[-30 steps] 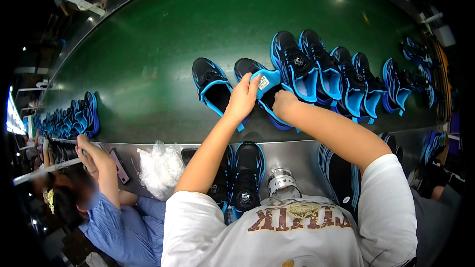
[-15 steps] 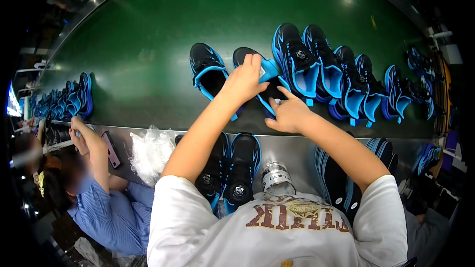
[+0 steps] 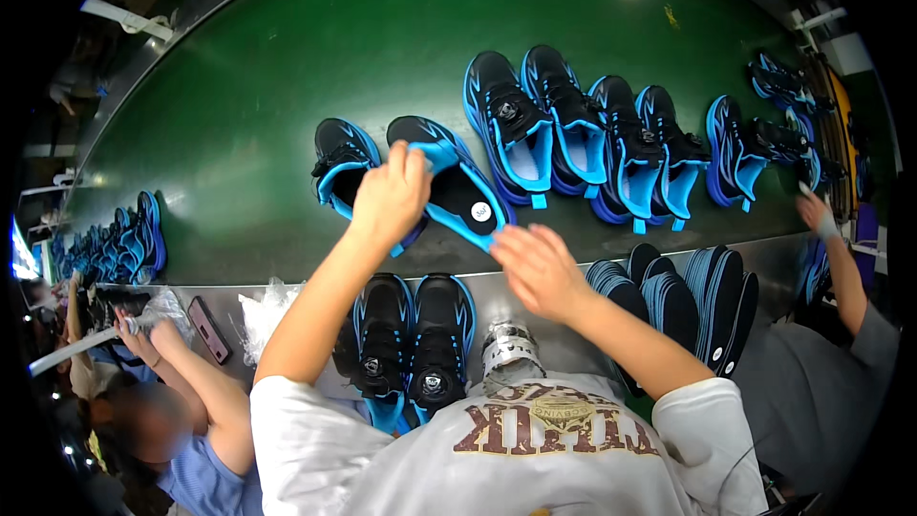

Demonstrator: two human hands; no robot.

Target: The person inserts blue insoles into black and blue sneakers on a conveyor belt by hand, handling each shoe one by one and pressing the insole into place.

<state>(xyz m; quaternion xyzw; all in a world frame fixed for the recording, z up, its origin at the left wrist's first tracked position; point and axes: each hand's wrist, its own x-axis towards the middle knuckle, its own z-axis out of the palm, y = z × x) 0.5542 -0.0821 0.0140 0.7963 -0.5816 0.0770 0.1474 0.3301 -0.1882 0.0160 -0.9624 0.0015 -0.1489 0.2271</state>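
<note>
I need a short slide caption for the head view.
Left hand presses a black-and-blue shoe on the green belt; right hand hovers.

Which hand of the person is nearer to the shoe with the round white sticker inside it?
Left. The left hand rests on the shoe with the sticker, touching its upper end. The right hand is just below its lower end, apart from it.

Round white sticker (image 3: 480,212) stuck on the black insole of the blue-edged shoe (image 3: 449,186) under the left hand (image 3: 390,196), on the green belt (image 3: 239,115). Dark phone with a reddish edge (image 3: 208,329) lying flat on the grey tabletop (image 3: 315,296), screen dark. Crumpled clear plastic bags (image 3: 263,313) just right of it. Sliver of a bright lit screen (image 3: 17,253) at the far left rim.
</note>
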